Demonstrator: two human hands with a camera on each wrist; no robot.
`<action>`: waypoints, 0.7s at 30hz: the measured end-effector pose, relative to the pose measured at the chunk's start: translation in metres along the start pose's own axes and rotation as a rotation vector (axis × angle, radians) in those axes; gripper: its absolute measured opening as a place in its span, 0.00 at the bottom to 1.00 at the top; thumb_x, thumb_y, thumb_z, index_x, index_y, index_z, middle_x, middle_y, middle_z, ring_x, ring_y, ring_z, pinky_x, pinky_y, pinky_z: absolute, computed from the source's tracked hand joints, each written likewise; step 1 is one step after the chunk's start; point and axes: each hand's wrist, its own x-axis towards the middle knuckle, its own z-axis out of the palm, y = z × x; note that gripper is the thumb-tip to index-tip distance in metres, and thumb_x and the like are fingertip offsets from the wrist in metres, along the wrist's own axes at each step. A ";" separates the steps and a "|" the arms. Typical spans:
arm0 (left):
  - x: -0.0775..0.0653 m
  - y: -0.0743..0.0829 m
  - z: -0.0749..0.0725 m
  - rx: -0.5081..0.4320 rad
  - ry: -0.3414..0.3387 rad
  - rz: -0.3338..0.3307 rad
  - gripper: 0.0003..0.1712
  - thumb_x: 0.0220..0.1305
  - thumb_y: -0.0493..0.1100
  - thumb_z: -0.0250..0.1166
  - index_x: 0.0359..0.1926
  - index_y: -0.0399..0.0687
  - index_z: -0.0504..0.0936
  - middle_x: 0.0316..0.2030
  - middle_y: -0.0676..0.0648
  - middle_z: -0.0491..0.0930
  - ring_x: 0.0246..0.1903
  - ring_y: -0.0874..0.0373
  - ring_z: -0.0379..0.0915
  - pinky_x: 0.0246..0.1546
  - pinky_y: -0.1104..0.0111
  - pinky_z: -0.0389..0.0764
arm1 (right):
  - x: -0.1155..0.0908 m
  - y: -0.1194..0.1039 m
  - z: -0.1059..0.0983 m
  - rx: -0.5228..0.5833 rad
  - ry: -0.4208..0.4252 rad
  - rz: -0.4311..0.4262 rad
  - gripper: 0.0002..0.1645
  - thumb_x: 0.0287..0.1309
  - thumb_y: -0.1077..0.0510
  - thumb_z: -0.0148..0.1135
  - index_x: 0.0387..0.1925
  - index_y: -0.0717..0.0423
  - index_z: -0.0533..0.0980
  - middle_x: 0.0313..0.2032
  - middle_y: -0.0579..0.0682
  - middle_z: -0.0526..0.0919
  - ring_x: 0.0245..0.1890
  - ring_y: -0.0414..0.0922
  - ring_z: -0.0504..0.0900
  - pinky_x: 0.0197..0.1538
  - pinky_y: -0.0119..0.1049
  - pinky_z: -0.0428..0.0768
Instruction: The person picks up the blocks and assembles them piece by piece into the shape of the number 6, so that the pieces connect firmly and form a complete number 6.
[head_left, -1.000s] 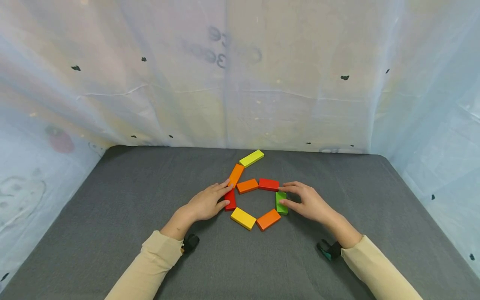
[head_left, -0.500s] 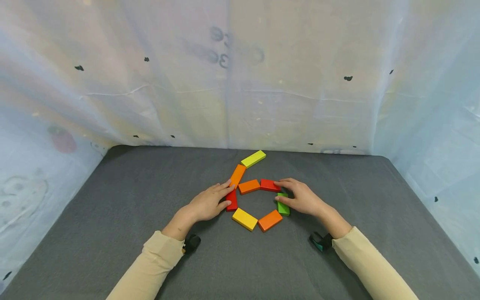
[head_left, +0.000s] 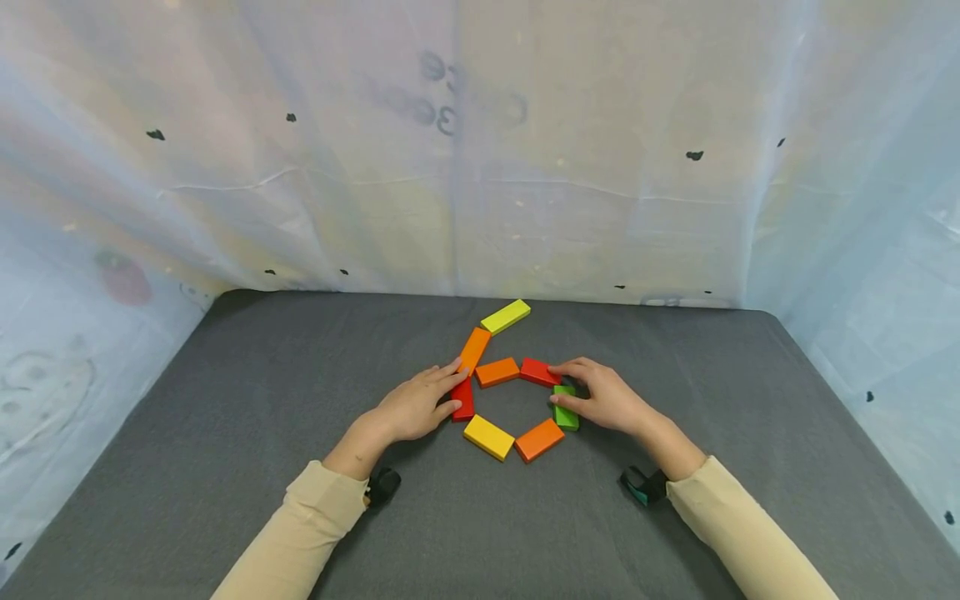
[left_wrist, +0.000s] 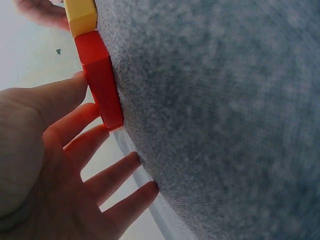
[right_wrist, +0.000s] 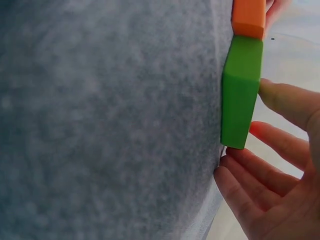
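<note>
Flat coloured blocks form a ring on the grey cloth. My left hand lies with loosely spread fingers at the ring's left, its thumb on a red block and its fingertips at the near end of a slanted orange block. On the other side, the index finger of my right hand touches the right end of the far red block. Its thumb reaches over the green block, partly covering it. An orange block, a yellow block and another orange block complete the ring.
A lime-yellow block continues from the slanted orange block towards the far edge. Grey cloth covers the table. Pale plastic sheeting hangs behind it and at both sides. Each wrist wears a black strap with a camera.
My right hand has moved left over the green block to the far red block. That block's right end has swung slightly nearer, towards the green block. The left hand stays in place.
</note>
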 end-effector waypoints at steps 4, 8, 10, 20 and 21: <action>0.000 0.000 0.000 -0.003 -0.003 -0.002 0.31 0.71 0.47 0.56 0.72 0.45 0.61 0.74 0.44 0.53 0.70 0.38 0.51 0.68 0.45 0.59 | -0.001 0.000 0.001 -0.010 0.003 -0.006 0.28 0.61 0.53 0.63 0.60 0.60 0.74 0.55 0.58 0.77 0.54 0.55 0.76 0.57 0.54 0.76; 0.001 0.000 0.000 0.000 -0.007 -0.009 0.32 0.71 0.47 0.55 0.72 0.45 0.61 0.74 0.44 0.53 0.71 0.38 0.51 0.68 0.45 0.59 | -0.002 -0.001 0.001 -0.012 0.002 -0.012 0.28 0.61 0.52 0.64 0.60 0.59 0.74 0.54 0.57 0.78 0.51 0.52 0.78 0.54 0.51 0.78; 0.002 -0.001 0.000 0.001 -0.006 -0.012 0.32 0.71 0.48 0.55 0.72 0.45 0.61 0.74 0.45 0.53 0.71 0.39 0.51 0.68 0.46 0.59 | -0.003 -0.001 0.001 -0.005 0.000 -0.010 0.28 0.61 0.52 0.64 0.60 0.59 0.74 0.54 0.57 0.78 0.48 0.51 0.78 0.51 0.49 0.80; 0.002 -0.004 0.001 -0.008 0.005 -0.021 0.33 0.70 0.47 0.57 0.72 0.45 0.61 0.75 0.44 0.50 0.71 0.41 0.51 0.69 0.47 0.59 | -0.002 -0.001 0.002 0.025 -0.014 -0.011 0.28 0.61 0.52 0.64 0.60 0.59 0.73 0.55 0.58 0.77 0.50 0.52 0.79 0.50 0.46 0.82; 0.002 -0.005 0.001 -0.011 0.009 -0.021 0.33 0.70 0.47 0.57 0.72 0.45 0.60 0.75 0.45 0.49 0.71 0.41 0.52 0.69 0.48 0.59 | -0.002 -0.001 0.002 0.025 -0.016 -0.014 0.28 0.61 0.52 0.64 0.61 0.59 0.73 0.56 0.58 0.76 0.50 0.52 0.79 0.50 0.46 0.82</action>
